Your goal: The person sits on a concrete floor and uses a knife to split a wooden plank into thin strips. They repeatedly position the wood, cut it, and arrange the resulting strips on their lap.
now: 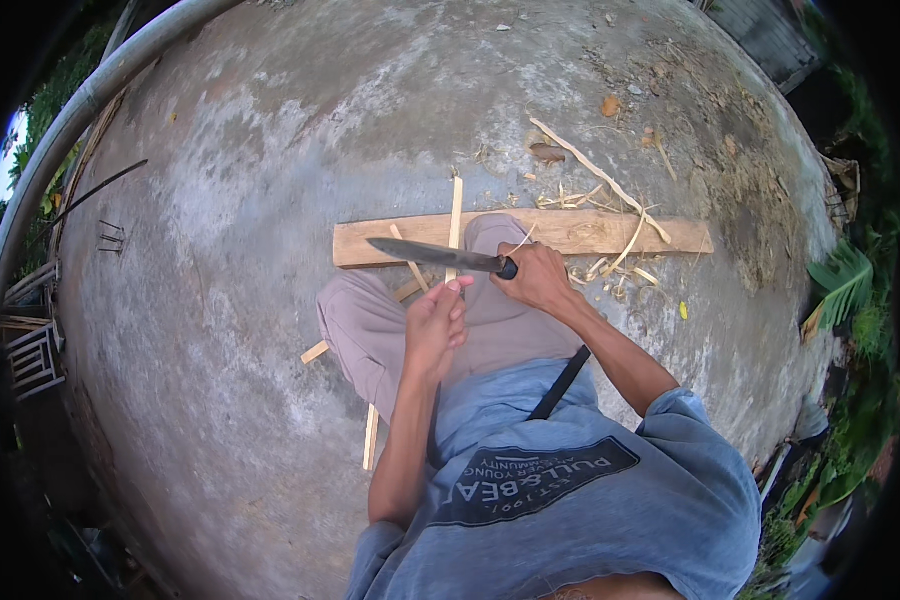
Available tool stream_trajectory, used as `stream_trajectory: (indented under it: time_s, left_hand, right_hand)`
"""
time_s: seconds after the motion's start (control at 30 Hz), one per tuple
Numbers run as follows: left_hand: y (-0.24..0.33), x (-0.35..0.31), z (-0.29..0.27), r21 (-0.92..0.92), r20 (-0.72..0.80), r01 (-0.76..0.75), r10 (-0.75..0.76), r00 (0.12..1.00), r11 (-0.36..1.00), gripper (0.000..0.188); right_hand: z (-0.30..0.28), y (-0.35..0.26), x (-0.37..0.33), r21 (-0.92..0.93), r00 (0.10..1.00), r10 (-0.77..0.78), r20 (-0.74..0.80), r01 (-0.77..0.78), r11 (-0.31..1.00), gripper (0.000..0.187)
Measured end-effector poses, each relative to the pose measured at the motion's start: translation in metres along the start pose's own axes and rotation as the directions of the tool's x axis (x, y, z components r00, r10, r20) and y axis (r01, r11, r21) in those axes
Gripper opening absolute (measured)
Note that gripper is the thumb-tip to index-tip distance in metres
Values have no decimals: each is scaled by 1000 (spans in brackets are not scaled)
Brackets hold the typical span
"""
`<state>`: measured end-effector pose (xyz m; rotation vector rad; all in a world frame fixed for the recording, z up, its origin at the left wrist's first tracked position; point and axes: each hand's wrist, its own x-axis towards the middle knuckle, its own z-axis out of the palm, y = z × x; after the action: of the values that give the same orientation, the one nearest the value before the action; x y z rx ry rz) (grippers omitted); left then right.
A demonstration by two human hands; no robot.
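My left hand pinches the lower end of a thin, pale wooden strip, which points away from me over a thick plank. In my right hand is the dark handle of a long knife. Its blade points left and crosses the strip just above my left fingers; whether the edge touches the wood I cannot tell. Behind the blade, another short strip leans by my left knee. The plank lies crosswise in front of my bent legs.
Curled wood shavings and a long peeled sliver lie on and around the plank's right part. More strips rest beside my left leg on the concrete floor. A metal pole curves along the left, with plants at the right edge.
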<state>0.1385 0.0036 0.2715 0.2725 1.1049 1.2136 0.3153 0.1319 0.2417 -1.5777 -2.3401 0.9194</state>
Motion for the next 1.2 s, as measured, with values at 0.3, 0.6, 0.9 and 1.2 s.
stream_trajectory:
  time_s: [0.3,0.6,0.9,1.2]
  left_hand:
    - [-16,-16,-13,308,-158,-100,155,975,946,34]
    - [-27,-34,-21,557,-65,-170,246,967,813,39]
    - [32,-29,-37,273,117,238,-278,953,932,51]
    - [-5,8,-16,181,-186,-259,292,938,949,43]
  right_hand:
    - [-5,35,39,107,972,155,-176,-138,985,25]
    - [19,52,64,107,911,356,-208,-341,934,35]
    - [-23,-23,29,515,929,-247,274,75,854,42]
    - [52,-71,-11,786,814,133,565,-580,211,39]
